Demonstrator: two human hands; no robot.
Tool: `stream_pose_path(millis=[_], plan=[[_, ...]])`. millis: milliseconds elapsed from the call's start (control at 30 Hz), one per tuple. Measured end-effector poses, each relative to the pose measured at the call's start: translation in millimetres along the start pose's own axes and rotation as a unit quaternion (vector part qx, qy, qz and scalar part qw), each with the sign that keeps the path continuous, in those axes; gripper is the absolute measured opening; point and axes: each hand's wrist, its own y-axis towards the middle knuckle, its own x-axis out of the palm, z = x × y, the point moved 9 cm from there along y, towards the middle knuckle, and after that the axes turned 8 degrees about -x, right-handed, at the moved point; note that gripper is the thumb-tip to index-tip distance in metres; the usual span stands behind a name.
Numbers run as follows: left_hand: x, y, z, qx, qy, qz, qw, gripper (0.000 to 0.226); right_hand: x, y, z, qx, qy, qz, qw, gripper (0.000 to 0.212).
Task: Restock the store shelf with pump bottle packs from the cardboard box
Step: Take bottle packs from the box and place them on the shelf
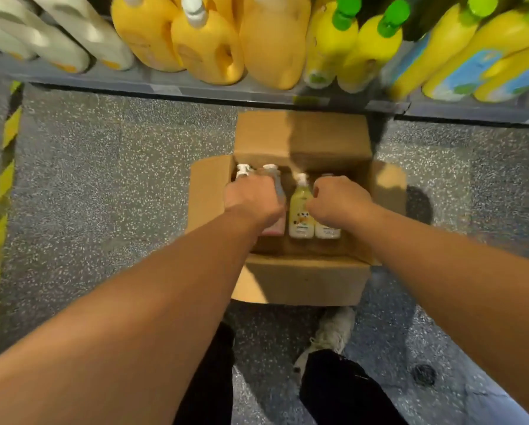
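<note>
So the pump bottle packs are sitting inside the open cardboard box [303,280], which is lying on the floor right in front of the shelf, all four flaps folded out. There's a yellow pack [301,210] of two bottles standing side by side in the right half, and a pink pack [272,227] in the left half with white pump heads poking up behind it.

Both hands are reaching down into the box. The left hand [252,199] is curling over the top of the pink pack and gripping it, and the right hand [338,202] is closing around the upper part of the yellow pack, covering most of the right-hand bottle. Fingertips are hiding behind the knuckles on both sides, so how tight the hold is, I can't say.

Further out, the speckled grey floor [103,179] is running under everything, with yellow-and-black striped tape [2,194] along the left edge. A pale shoe [333,332] is standing just behind the box. Up top, the shelf [195,87] is carrying white bottles [57,41], big yellow jugs [208,47] and green-capped bottles [376,47].
</note>
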Motion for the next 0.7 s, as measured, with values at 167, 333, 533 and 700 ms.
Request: stream_pose_path(millis=[167,333,533,700], plan=[[102,70,-45,-0.051,-0.046,-0.03,0.997,0.045,91,77,11,0.027,0.04,-0.001,0.999,0.035],[171,120,-72,-0.095,-0.116,-0.038,0.988,0.058,164,132,20,0.048,0.129,0.027,0.99,0.037],[216,151,-78,-0.174,-0.298,-0.058,0.937,0.083,204,161,32,0.126,0.233,0.066,0.962,0.055],[230,156,-78,-0.254,-0.314,-0.042,0.914,0.088,219,181,41,0.166,0.315,0.081,0.931,0.068]])
